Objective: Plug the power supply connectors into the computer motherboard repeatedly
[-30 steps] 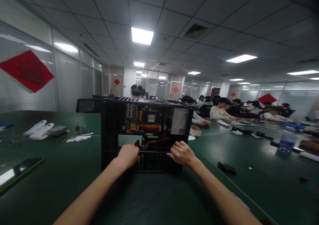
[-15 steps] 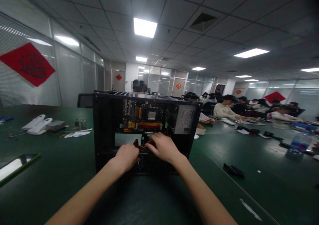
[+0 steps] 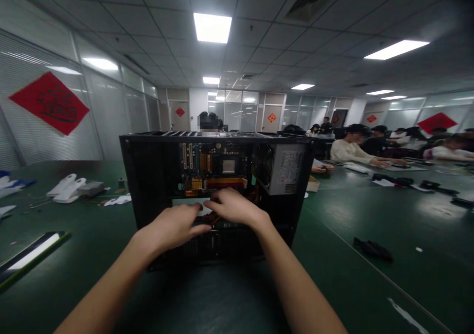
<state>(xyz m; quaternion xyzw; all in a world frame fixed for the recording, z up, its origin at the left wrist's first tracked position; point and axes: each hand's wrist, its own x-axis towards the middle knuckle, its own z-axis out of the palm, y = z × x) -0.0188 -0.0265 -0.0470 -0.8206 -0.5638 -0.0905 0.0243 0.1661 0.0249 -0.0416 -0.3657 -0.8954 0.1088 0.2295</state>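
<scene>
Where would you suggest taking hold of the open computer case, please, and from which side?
I'd grip the computer case by its outer upright edges, left hand from the left, right hand from the right: it stands upright, open side facing the camera, and these edges lie clear of the circuit board.

Bright panel lights dot the grey tiled ceiling — glass partitions below, a red diamond poster at left.
</scene>
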